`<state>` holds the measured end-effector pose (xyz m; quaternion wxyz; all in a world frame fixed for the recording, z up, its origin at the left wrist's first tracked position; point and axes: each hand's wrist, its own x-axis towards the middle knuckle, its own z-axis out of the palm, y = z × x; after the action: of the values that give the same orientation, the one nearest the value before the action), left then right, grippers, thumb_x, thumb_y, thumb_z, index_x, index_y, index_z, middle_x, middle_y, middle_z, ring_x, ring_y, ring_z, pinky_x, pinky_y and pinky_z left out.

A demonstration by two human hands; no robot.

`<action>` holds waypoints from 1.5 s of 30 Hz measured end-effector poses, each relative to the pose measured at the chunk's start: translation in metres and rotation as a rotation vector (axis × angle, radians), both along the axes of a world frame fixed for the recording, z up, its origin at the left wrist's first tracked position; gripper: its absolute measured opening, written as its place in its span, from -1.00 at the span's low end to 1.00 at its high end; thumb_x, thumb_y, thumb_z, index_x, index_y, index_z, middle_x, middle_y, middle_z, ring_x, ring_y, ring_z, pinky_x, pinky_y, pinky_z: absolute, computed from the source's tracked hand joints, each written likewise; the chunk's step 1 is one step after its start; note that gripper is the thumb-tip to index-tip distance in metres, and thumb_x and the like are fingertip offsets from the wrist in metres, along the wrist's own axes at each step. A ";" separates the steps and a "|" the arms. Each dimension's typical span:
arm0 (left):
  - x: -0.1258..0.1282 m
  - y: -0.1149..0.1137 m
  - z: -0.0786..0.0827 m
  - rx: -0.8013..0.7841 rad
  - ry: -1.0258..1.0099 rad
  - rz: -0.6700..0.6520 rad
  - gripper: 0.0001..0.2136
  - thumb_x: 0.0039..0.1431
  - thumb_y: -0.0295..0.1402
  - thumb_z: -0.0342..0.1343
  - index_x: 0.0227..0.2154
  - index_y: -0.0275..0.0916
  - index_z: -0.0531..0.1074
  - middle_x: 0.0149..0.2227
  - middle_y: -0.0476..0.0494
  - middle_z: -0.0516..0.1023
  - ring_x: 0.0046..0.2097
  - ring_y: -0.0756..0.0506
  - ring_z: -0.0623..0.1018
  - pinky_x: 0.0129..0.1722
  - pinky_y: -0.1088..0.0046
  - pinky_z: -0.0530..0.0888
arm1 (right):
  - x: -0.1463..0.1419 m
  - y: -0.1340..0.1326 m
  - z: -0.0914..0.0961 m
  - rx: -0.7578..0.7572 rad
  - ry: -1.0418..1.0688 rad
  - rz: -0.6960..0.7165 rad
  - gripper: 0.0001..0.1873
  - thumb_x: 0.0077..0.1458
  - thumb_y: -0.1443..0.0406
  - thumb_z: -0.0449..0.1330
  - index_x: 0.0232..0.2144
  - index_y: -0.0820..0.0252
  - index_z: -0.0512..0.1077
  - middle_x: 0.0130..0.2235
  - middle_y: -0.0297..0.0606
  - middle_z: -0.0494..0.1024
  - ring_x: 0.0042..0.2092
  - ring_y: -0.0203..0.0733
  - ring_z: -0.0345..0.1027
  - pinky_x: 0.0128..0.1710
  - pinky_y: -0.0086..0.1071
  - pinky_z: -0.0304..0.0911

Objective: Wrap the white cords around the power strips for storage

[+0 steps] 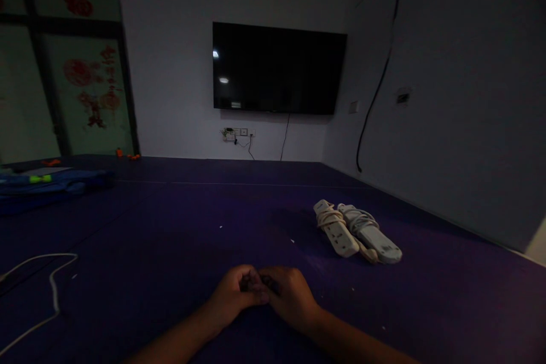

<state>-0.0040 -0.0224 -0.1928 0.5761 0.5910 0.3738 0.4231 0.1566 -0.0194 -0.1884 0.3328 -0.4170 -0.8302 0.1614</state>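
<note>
Left hand [234, 294] and right hand [295, 298] meet half-curled, any grip impossible to tell; cords [329, 218] bind two power strips [342, 243], presumably for tidiness

The bare left hand [239, 291] and bare right hand [295, 297] meet at loosely curled fingers; the bare left forearm [185, 334] and bare right forearm [347, 334] slant inward from below.

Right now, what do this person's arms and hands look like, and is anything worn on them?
The left hand and right hand are ungloved. The forearms taper toward the wrists, with no sleeve, watch or bracelet visible. It is too dim to rule out rings.
</note>
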 end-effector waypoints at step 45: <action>-0.002 0.002 -0.005 0.039 0.038 0.020 -0.56 -0.36 -0.18 0.36 -0.57 -0.21 0.18 -0.57 0.12 0.26 -0.43 0.01 0.28 -0.42 0.51 0.13 | 0.000 0.000 0.002 -0.035 0.030 0.045 -0.83 0.01 0.32 0.13 -0.34 0.10 0.52 -0.35 -0.33 0.59 -0.34 -0.25 0.45 -0.35 -0.47 0.20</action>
<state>-0.0056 -0.0204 -0.1976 0.5531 0.6061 0.3822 0.4250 0.1571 -0.0191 -0.1861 0.3342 -0.4015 -0.8314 0.1894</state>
